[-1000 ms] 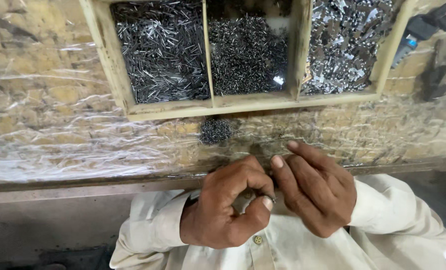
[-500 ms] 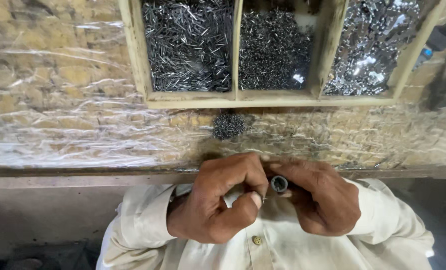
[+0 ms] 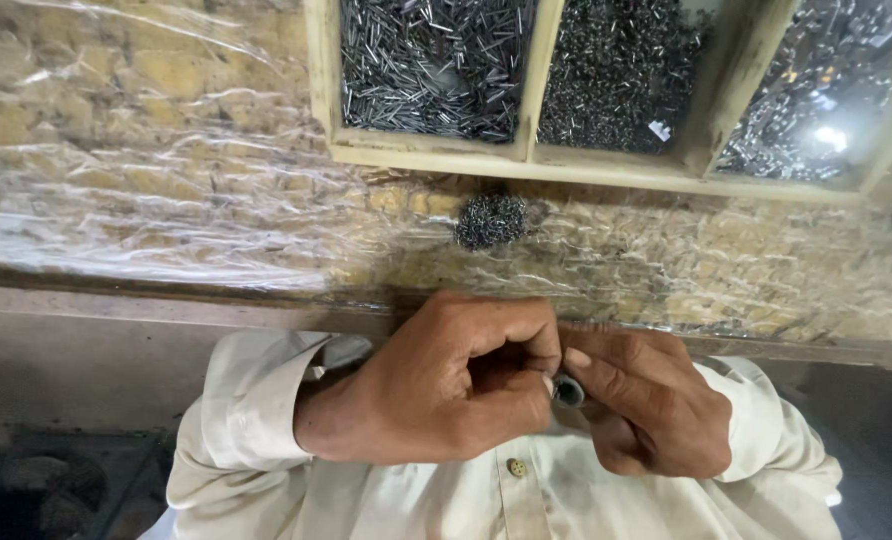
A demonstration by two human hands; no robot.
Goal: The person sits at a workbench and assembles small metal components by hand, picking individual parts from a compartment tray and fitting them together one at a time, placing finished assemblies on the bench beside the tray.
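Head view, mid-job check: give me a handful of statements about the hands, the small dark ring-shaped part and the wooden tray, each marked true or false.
1. Both hands meet at a small dark ring-shaped part. True.
2. The left hand rests flat on the bench. False: it is curled closed, against the right hand.
3. The wooden divided tray shows three compartments of small metal pieces. True.
4. The little heap of dark metal bits lies inside the tray. False: it lies outside, on the plastic-covered bench top, just below the tray's rim.
5. The person wears dark sleeves. False: the buttoned shirt is cream.
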